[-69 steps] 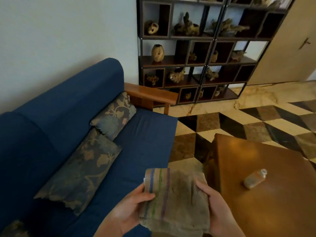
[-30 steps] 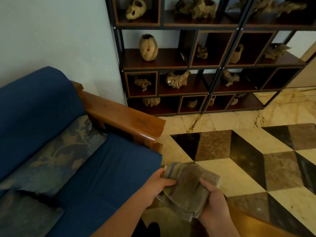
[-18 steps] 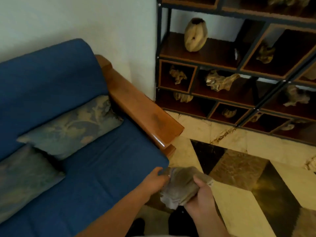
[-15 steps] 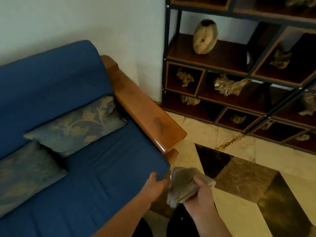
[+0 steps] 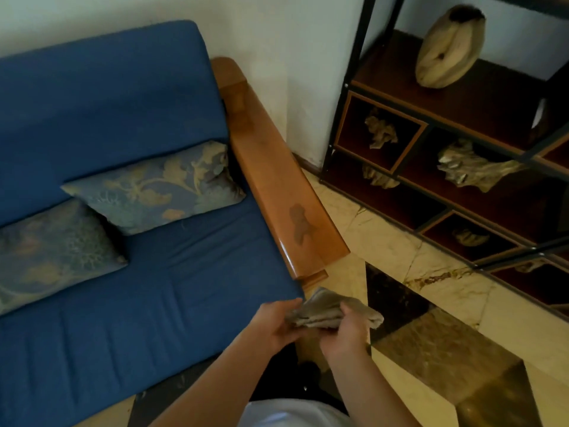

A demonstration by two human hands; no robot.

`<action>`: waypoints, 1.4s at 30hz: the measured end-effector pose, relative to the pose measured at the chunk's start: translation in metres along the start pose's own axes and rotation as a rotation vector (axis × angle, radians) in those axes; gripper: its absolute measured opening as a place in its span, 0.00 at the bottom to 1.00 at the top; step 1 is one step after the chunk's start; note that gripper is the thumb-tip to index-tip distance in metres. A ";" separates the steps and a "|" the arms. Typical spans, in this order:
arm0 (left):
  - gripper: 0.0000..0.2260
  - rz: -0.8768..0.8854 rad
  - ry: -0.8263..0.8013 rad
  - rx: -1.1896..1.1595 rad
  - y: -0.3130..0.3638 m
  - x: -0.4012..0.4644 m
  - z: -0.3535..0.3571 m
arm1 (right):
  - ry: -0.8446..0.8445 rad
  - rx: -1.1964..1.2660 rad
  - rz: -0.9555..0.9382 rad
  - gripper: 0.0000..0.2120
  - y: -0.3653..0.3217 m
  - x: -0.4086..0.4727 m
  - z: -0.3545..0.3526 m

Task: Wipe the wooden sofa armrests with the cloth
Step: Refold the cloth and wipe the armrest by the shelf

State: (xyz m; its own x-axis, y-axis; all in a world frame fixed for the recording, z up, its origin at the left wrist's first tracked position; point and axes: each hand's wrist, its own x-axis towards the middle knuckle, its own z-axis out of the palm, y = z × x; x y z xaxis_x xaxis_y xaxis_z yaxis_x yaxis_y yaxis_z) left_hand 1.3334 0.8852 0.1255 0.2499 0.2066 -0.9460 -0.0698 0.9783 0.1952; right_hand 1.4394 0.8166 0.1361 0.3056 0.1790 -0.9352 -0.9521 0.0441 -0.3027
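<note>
At six o'clock in the head view, a white garment (image 5: 292,414) is being seen at the bottom edge, with both bare forearms reaching up from it. The folded cloth (image 5: 329,309) is being gripped between the two hands just above the floor, short of the sofa corner. The left hand (image 5: 274,325) is being closed on the cloth's nine o'clock end, its fingers curled around the fabric; the right hand (image 5: 345,334) is being closed on the five o'clock side, thumb on top, with a flap of cloth left hanging out past it toward three o'clock. The cloth is being kept apart from the wooden armrest (image 5: 277,186), whose near end lies just beyond it at twelve o'clock. A dark smudge (image 5: 298,223) is being shown on the armrest's top face toward its near end. At nine o'clock the blue sofa seat (image 5: 147,303) is being occupied by two patterned cushions (image 5: 154,186), the farther one touching the armrest's inner side. At two o'clock, across the marble floor (image 5: 385,241), a dark shelf unit (image 5: 462,167) is being filled with pale carved pieces.
</note>
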 end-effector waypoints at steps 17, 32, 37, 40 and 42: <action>0.06 -0.288 0.116 -0.396 0.101 0.090 0.061 | 0.045 -0.542 -0.028 0.25 -0.051 0.101 0.111; 0.16 0.074 0.368 -0.161 0.140 0.168 0.107 | -0.101 -1.214 -0.217 0.23 -0.087 0.190 0.187; 0.15 0.337 0.642 0.293 0.182 0.180 0.067 | -0.101 -1.191 -0.260 0.28 -0.074 0.205 0.218; 0.04 0.562 0.622 0.666 0.222 0.202 0.050 | -0.083 -1.151 -0.312 0.29 -0.061 0.213 0.226; 0.04 0.662 0.539 0.866 0.251 0.222 0.039 | -0.065 -1.096 -0.351 0.28 -0.052 0.221 0.232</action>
State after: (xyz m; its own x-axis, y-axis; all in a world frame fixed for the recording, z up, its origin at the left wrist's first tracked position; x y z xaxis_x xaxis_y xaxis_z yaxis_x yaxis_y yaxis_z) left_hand 1.4093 1.1770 -0.0251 -0.0378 0.8382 -0.5441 0.6876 0.4169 0.5944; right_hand 1.5530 1.0816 -0.0121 0.5197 0.3777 -0.7663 -0.2827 -0.7704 -0.5714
